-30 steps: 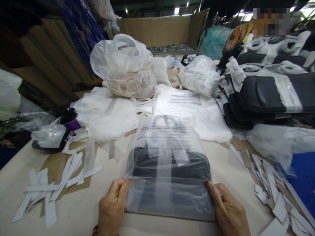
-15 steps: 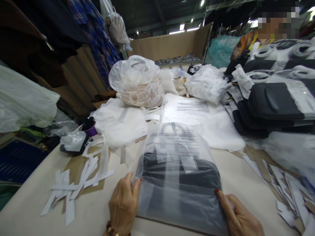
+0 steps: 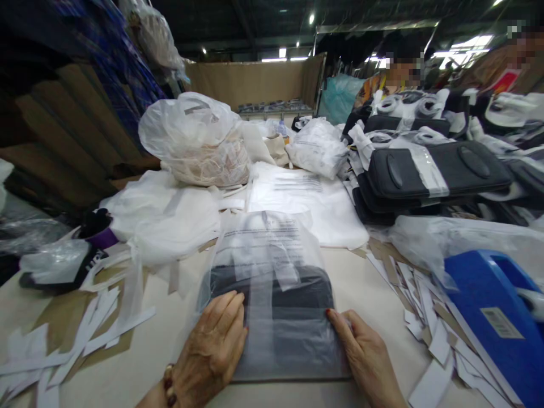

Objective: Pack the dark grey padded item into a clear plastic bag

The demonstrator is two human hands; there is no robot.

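A clear plastic bag (image 3: 272, 241) with printed text lies on the table before me. Inside it, a flat black case (image 3: 297, 300) shows through, with a pale band across its middle. My left hand (image 3: 215, 340) rests on the bag's left part, fingers extended and palm down. At the right edge, my right hand (image 3: 361, 343) pinches the bag with the thumb on top; its other fingers are partly hidden. Beyond the bag lies a stack of printed plastic bags (image 3: 297, 198).
Paper strips lie left (image 3: 89, 334) and right (image 3: 437, 323). A blue plastic container (image 3: 480, 300) stands at the right, with stacked black cases (image 3: 442, 170) behind it. A large bag of beige material (image 3: 208, 153) sits at the back left. A person (image 3: 397, 73) is behind the cases.
My left hand has moved from the bag's left edge onto its top. The view has swung right, bringing the blue container into sight. My right hand still grips the right edge.
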